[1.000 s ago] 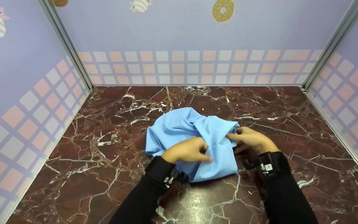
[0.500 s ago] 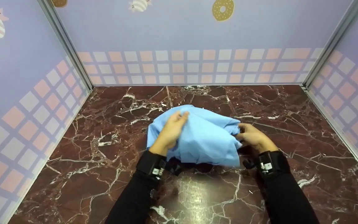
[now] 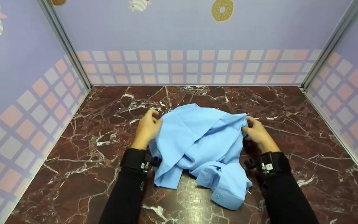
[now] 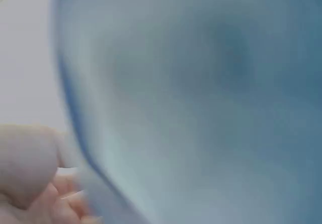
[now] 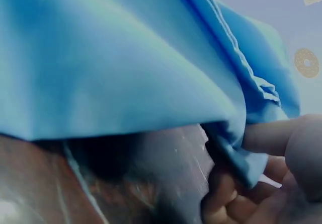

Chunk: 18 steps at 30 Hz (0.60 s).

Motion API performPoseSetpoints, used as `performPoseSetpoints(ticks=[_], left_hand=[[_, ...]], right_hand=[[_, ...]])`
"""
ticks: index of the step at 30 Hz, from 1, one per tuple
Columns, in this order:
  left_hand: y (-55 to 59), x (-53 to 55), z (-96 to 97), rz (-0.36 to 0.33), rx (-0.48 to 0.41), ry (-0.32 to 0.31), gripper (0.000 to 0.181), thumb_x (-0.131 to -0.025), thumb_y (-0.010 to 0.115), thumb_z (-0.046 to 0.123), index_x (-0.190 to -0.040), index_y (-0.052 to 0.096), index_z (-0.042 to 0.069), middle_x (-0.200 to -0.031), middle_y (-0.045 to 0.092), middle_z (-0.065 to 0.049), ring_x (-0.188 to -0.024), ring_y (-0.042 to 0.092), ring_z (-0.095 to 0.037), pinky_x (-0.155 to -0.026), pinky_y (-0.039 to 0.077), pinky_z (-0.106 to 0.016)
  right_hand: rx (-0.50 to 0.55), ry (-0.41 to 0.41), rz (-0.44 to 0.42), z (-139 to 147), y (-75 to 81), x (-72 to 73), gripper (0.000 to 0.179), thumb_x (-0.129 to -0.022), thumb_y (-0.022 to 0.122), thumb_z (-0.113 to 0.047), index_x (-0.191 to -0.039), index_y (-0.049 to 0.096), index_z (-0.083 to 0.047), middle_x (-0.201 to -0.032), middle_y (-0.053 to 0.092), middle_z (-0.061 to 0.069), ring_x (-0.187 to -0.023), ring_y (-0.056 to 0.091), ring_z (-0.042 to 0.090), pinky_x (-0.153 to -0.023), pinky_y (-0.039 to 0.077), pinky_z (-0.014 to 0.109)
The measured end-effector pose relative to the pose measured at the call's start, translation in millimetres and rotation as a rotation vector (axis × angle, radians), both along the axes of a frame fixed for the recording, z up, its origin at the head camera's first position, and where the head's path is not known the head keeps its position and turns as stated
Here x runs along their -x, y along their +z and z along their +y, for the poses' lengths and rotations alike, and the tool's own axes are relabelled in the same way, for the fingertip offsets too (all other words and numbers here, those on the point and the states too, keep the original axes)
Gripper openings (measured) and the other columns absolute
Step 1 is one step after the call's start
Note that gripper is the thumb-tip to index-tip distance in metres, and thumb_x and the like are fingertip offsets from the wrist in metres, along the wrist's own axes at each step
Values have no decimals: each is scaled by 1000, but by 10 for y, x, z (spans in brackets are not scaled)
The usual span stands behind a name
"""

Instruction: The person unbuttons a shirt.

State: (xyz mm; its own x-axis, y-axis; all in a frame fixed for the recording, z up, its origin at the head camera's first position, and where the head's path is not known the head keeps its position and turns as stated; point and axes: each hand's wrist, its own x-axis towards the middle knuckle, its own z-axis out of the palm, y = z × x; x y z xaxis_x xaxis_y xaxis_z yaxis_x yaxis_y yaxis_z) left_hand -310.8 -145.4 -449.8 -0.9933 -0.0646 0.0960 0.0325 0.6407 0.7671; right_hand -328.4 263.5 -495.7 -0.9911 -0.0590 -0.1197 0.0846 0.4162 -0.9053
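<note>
A light blue shirt (image 3: 202, 137) lies rumpled on the marble-patterned table, with one cuff bearing a small button folded toward the front. At its left edge is my left hand (image 3: 148, 126), which grips the cloth between thumb and curled fingers. In the left wrist view the blurred shirt (image 4: 191, 108) fills most of the picture, hiding part of the fingers (image 4: 55, 199). My right hand (image 3: 257, 130) pinches the upper right corner. In the right wrist view, thumb and fingers (image 5: 271, 136) hold a fold near a stitched seam, and the fabric there is raised off the table.
The table (image 3: 98, 174) has a dark red marble pattern with white veins. Patterned panels stand around it: a back wall (image 3: 182, 37), a left wall (image 3: 17, 93) and a right wall (image 3: 353, 77). Small white flecks lie behind the shirt.
My left hand has moved left and back from the shirt's middle to its left edge. The shirt has spread wider, with a cuff and another flap now at the front. The right hand has shifted slightly right.
</note>
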Motion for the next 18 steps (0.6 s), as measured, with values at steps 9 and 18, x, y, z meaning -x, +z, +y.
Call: performPoseSetpoints(ticks=[9, 18], left_hand=[[-80, -68, 293, 34, 219, -481, 76, -89, 83, 45, -150, 57, 9, -159, 51, -12, -146, 49, -33, -121, 39, -53], [-212, -42, 379, 136, 398, -436, 21, -103, 62, 15, -98, 77, 1, -100, 76, -17, -80, 68, -32, -77, 57, -46]], right_hand=[[-165, -198, 211, -47, 105, -13, 41, -108, 44, -13, -144, 52, 6, -142, 49, 30, -130, 50, 41, -105, 42, 43], [-559, 204, -69, -199, 488, -302, 73, -96, 57, -75, -90, 71, -4, -77, 67, 9, -66, 60, 22, -61, 50, 36]])
